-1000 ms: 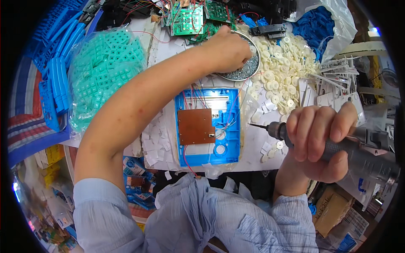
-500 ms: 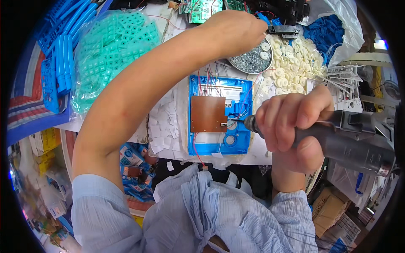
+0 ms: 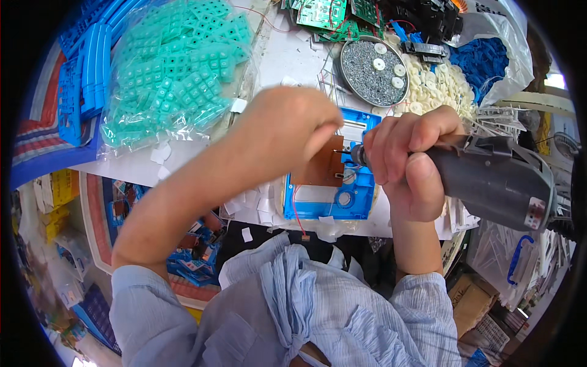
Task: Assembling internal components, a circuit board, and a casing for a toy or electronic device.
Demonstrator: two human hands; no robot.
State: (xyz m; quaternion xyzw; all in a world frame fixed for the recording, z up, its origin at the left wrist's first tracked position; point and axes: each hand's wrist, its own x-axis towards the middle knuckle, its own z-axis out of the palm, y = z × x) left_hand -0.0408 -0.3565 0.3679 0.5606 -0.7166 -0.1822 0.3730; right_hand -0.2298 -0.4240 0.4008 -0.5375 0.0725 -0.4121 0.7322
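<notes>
On the surface (image 3: pixel 286 44), the blue case (image 3: pixel 365 178) lies right in front of the person, the brown board (image 3: pixel 321 168) over its left half, probably to keep the work within both hands' reach. Just beyond the case sits the dish (image 3: pixel 382 106) of screws (image 3: pixel 370 79), seemingly there for easy picking. The right hand (image 3: pixel 409 156), at the case's right side, has its fingers wrapped firmly round the driver (image 3: pixel 489 177), bit aimed left, likely leaving room opposite. The left hand (image 3: pixel 296 119) hangs over the case's far left part, forearm slanting, fingers curled; blur hides whether they hold anything.
</notes>
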